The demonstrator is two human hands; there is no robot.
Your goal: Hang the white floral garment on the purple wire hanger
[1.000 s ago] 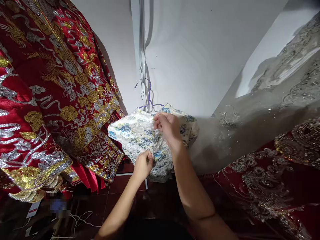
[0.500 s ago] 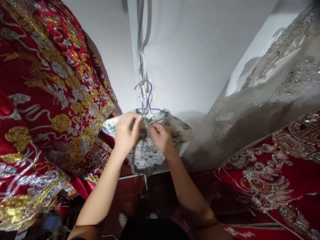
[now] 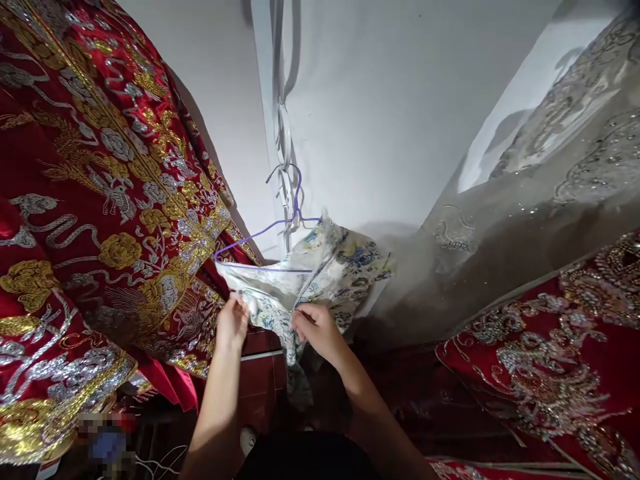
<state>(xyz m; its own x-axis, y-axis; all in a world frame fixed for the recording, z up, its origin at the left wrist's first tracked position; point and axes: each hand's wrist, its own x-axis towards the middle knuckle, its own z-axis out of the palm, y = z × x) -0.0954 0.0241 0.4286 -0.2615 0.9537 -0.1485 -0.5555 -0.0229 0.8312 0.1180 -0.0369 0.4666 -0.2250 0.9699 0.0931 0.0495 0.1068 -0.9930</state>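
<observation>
A purple wire hanger (image 3: 255,234) hooks onto a white chain-like hanging strip (image 3: 284,137) against the wall. From its right side hangs a floral blouse (image 3: 345,267), cream with blue and yellow print; the hanger's left arm and lower bar lie bare. My left hand (image 3: 233,321) pinches the garment's fabric below the hanger's left end. At the blouse's front opening edge, my right hand (image 3: 313,327) has fingers closed on the cloth. The lower part of the garment dangles between my hands, partly in shadow.
Red gowns with gold and silver embroidery (image 3: 120,247) hang close on the left. To the right are a sheer beaded gown (image 3: 575,173) and a red beaded garment (image 3: 550,360). Red floor tiles (image 3: 257,373) and white cables (image 3: 160,463) show below.
Both hands have moved down, the left one also leftward. The blouse's left side has come off the hanger's left arm, which is now exposed, and the front is spread open.
</observation>
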